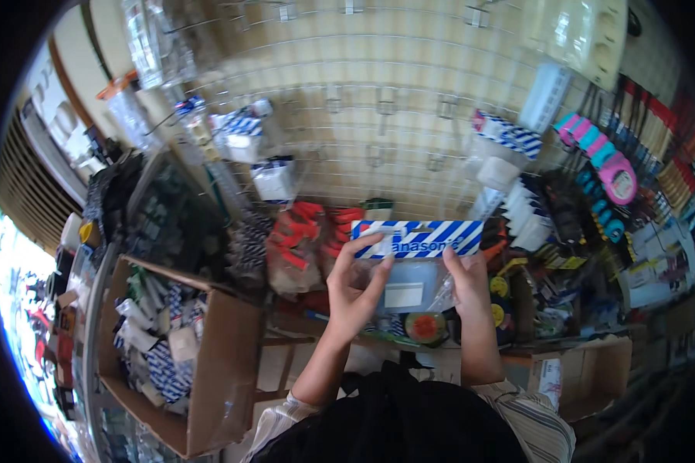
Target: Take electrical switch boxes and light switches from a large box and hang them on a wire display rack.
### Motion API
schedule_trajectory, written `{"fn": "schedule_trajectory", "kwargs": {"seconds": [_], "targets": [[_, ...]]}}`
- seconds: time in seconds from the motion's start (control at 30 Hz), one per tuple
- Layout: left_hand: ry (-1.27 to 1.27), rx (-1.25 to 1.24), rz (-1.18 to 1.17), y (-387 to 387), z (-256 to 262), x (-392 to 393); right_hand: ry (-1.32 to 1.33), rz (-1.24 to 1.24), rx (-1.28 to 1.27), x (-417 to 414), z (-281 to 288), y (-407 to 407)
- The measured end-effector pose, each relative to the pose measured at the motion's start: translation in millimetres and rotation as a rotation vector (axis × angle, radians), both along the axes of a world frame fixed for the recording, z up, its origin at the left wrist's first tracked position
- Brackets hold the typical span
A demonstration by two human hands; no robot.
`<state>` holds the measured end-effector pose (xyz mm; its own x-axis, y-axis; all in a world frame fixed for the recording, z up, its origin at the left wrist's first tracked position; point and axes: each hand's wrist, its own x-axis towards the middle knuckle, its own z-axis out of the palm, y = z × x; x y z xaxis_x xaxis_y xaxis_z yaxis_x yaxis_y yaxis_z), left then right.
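Observation:
A clear plastic packet (408, 283) is held up in front of me, with a blue-and-white striped Panasonic header card (417, 230) along its top. Inside sits a pale, box-shaped item with a white label. My left hand (352, 295) grips the packet's left side; its index finger and thumb lie spread over the card's front. The other left fingers are mostly hidden behind the packet. At the right edge my right hand (469, 283) holds on, its thumb pressed on the card's lower right part.
A wire grid wall (376, 144) with hooks rises ahead; similar striped packets (237, 136) hang there. An open cardboard box (226, 359) full of packaged parts stands at left. Red-coated gloves (295, 237) hang below the grid. Pink and teal tape measures (617, 179) hang at right, above another cardboard box (596, 370).

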<state>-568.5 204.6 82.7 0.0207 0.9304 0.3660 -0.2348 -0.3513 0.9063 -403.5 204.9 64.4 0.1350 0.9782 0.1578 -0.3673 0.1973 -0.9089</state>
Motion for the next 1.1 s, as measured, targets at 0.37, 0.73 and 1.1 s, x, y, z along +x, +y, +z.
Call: {"fn": "schedule_trajectory", "kwargs": {"seconds": [0.37, 0.73, 1.1], "targets": [[-0.064, 0.096, -0.283, 69, 16, 193, 0.072, -0.446, 0.050, 184, 28, 46], [-0.037, 0.048, -0.214, 99, 25, 207, 0.069, -0.322, 0.043, 196, 33, 85], [-0.004, 0.013, -0.240, 116, 11, 211, 0.062, -0.323, 0.057, 201, 17, 97]]}}
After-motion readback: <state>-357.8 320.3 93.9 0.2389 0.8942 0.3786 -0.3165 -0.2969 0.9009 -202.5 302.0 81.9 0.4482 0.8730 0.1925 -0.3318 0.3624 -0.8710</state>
